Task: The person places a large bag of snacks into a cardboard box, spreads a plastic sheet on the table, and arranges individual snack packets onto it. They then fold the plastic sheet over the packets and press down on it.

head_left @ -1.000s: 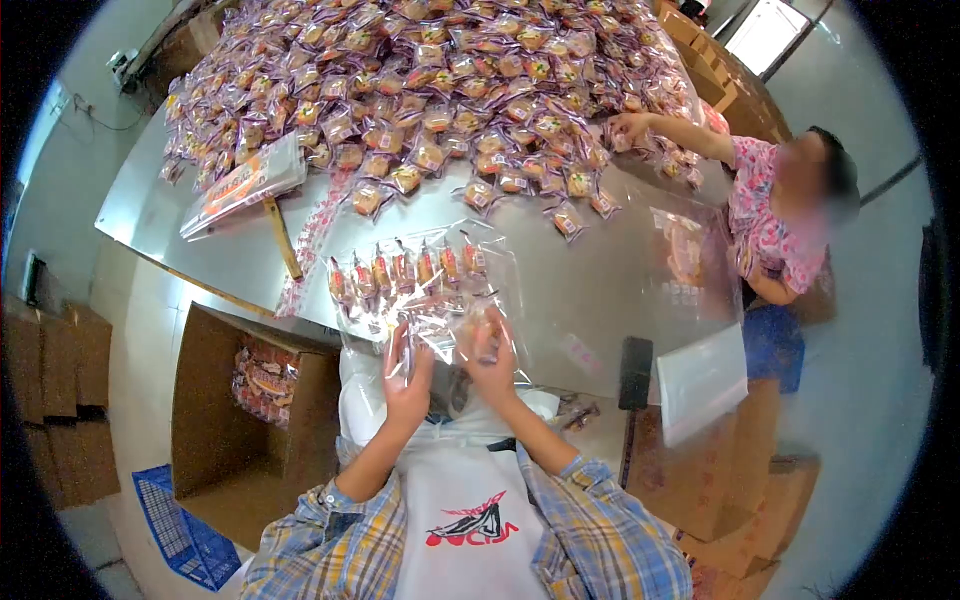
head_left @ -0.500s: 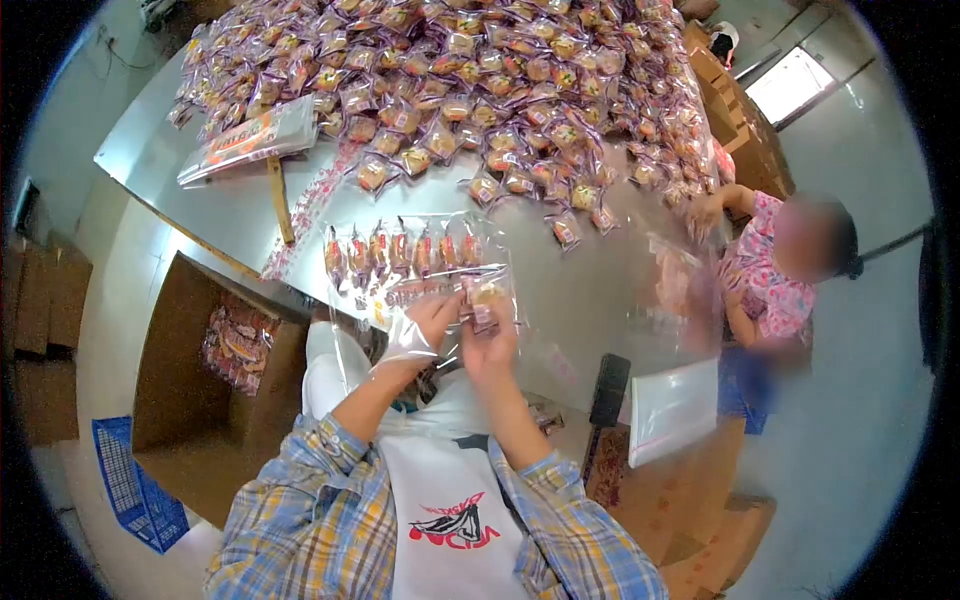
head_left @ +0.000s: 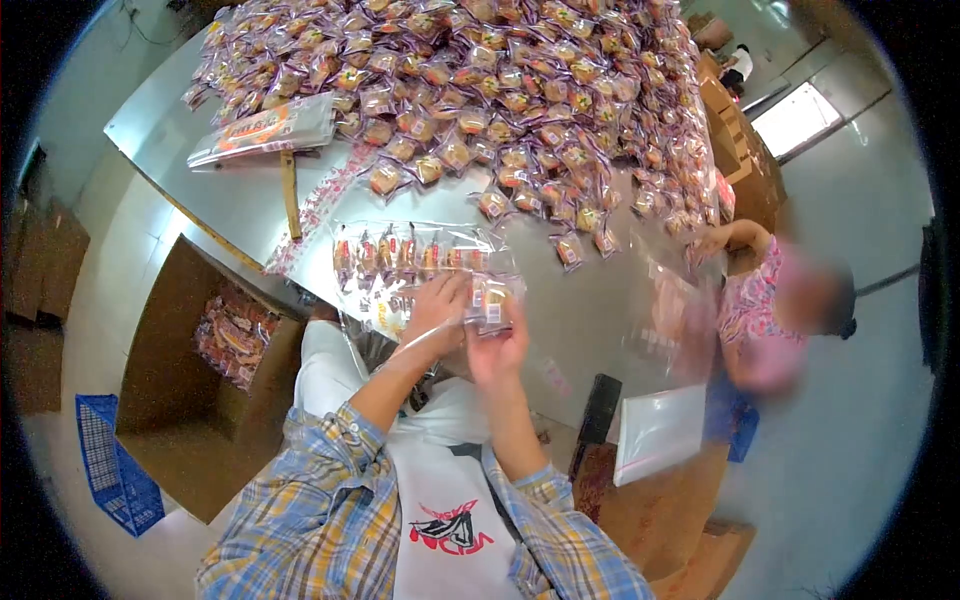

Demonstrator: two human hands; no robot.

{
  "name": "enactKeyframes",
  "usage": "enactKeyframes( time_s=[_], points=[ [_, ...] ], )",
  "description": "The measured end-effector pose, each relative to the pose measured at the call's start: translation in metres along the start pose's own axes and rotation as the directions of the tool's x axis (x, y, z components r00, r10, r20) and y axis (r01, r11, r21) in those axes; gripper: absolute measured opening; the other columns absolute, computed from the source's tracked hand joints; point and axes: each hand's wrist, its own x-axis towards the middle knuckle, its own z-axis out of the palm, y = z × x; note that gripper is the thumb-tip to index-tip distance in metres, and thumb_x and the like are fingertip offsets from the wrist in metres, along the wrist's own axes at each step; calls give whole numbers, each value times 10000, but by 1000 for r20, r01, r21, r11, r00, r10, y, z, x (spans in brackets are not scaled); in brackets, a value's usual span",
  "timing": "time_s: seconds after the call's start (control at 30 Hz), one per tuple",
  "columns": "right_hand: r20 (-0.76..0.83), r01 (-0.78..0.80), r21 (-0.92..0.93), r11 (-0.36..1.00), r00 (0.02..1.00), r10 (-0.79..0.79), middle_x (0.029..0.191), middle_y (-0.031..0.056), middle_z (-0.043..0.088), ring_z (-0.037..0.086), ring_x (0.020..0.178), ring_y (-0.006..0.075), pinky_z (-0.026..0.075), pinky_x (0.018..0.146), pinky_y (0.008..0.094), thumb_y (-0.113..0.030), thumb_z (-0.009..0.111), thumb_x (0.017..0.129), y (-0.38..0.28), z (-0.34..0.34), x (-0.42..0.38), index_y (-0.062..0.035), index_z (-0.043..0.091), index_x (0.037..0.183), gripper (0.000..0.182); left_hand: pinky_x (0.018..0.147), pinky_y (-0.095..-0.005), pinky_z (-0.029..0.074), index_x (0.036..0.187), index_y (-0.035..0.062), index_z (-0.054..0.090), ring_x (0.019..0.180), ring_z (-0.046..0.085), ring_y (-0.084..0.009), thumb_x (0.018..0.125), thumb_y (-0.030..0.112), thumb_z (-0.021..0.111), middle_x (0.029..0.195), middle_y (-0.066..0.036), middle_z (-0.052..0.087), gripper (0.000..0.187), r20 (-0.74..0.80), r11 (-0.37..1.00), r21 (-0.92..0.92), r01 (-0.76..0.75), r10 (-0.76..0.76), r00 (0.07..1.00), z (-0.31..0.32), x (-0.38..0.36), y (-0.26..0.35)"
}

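In the head view a clear plastic bag [head_left: 350, 310] lies at the table's near edge, with a row of several individually wrapped cakes [head_left: 388, 255] inside it. My right hand [head_left: 497, 350] holds more wrapped cakes from below; the top wrapped cake [head_left: 492, 300] shows a white label. My left hand [head_left: 437, 312] is closed on the bag's film beside those cakes, its fingertips close to their left side. Shiny film partly covers both hands, so the exact grip of the left fingers is hard to see.
A large heap of wrapped cakes [head_left: 480, 100] covers the table's far side. Printed flat bags [head_left: 262, 132] lie left. A cardboard box [head_left: 180, 380] and a blue crate [head_left: 115, 465] stand at left. A co-worker [head_left: 760, 310] sits at right, near a white stack of film [head_left: 660, 432].
The cakes in my right hand have turned, so a label now faces up. My left hand has shifted slightly up towards them. The whole view has moved a little.
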Motion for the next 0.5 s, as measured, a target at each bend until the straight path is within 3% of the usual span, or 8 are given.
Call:
enactKeyframes(
  time_s=[0.07,0.1,0.13,0.23,0.33,0.37,0.47,0.5],
  points=[
    [91,84,-145,986,993,-72,1296,92,625,619,1158,248,520,999,429,-180,653,945,-4,-19,5,-75,539,1373,455,1135,-484,400,1146,24,710,1340,518,-371,714,113,701,1353,-164,619,441,71,998,41,48,-51,996,-12,-2,15],
    [96,155,-234,960,986,-136,1326,93,608,609,1176,241,515,1002,425,-170,646,959,-4,-20,3,-87,511,1413,481,1133,-499,390,1103,32,723,1333,520,-341,742,142,703,1320,-147,632,378,-79,989,148,-9,21,997,11,-7,2],
    [109,222,-324,920,974,-197,1356,94,591,599,1194,234,511,1005,421,-160,640,973,-4,-22,1,-98,484,1453,508,1139,-501,382,1123,37,719,1336,517,-343,753,160,707,1325,-145,630,390,-88,982,188,19,-3,996,14,-4,4],
    [86,189,-298,936,981,-171,1432,102,542,575,1241,233,491,1045,418,-154,580,1029,0,-22,3,-132,392,1539,544,1165,-517,342,1234,59,693,1353,504,-345,828,229,694,1357,-135,619,441,-168,932,352,86,-28,985,16,19,5],
    [46,130,-197,972,991,-123,1458,103,532,563,1272,251,479,1071,425,-222,533,1062,2,-16,14,-152,382,1555,520,1170,-562,316,1296,114,675,1328,516,-338,871,244,651,1343,-116,623,445,-238,886,450,117,-7,971,45,28,-11],
    [-26,173,-344,923,981,-194,1321,97,630,603,1219,235,468,1088,431,-234,555,1048,4,-3,9,-85,519,1401,385,1161,-586,314,1288,132,683,1312,521,-331,882,243,637,1321,-107,629,424,-248,875,460,154,-41,968,49,32,-12],
    [90,122,-179,976,990,-107,1308,98,636,613,1200,237,479,1071,432,-228,562,1039,5,-16,27,-83,526,1399,389,1133,-648,306,1255,179,707,1268,533,-315,903,244,606,1260,-81,641,373,-285,840,488,237,-103,953,54,46,-12],
    [26,135,-161,978,991,-133,1258,97,652,626,1169,245,507,1030,441,-205,558,1032,4,7,17,-80,541,1372,363,1124,-662,304,1237,192,716,1255,533,-314,903,245,604,1241,-74,642,356,-307,832,494,254,-106,946,61,49,-16]
  ],
)
